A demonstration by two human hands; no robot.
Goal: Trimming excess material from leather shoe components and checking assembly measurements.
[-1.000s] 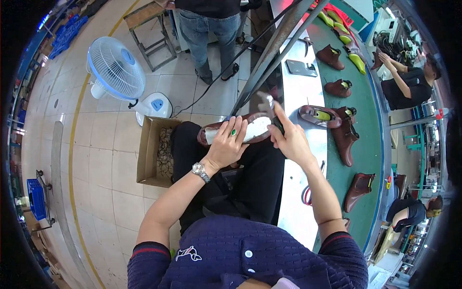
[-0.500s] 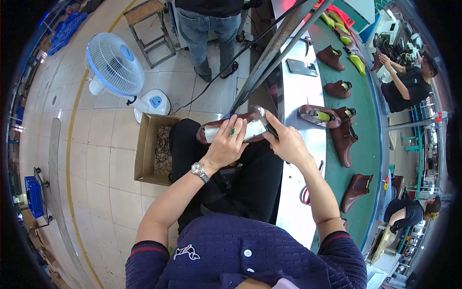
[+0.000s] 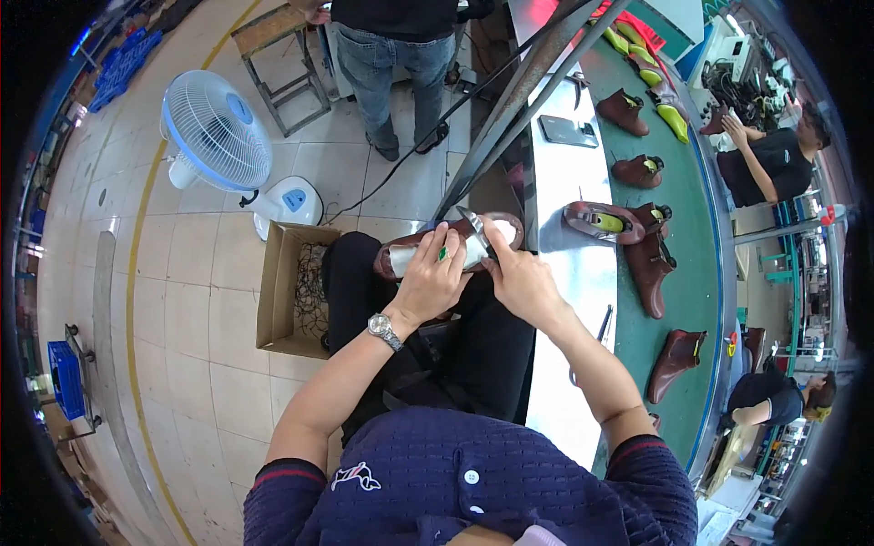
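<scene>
A reddish-brown shoe (image 3: 390, 247) lies across my lap with its underside up and a white piece (image 3: 402, 262) along it. My left hand (image 3: 431, 278) grips the shoe from above, fingers pressed over the white piece. A green ring and a metal watch are on this hand and wrist. My right hand (image 3: 530, 287) is closed around a tool with a dark handle and a shiny metal head (image 3: 470, 219); the head is over the shoe, near my left fingers. Whether it is a hammer or pincers I cannot tell.
To my right, a white ledge (image 3: 569, 273) bears a phone (image 3: 568, 131) and an upturned shoe (image 3: 601, 221). Several brown boots (image 3: 675, 364) stand on the green belt (image 3: 628, 359). A cardboard box (image 3: 275, 291), a fan (image 3: 217, 127) and a standing person (image 3: 391, 73) are beyond my left side.
My right hand has shifted left and slightly down, and the tool's metal head has moved left along the shoe. More of the shoe's right end and its white patch now shows.
</scene>
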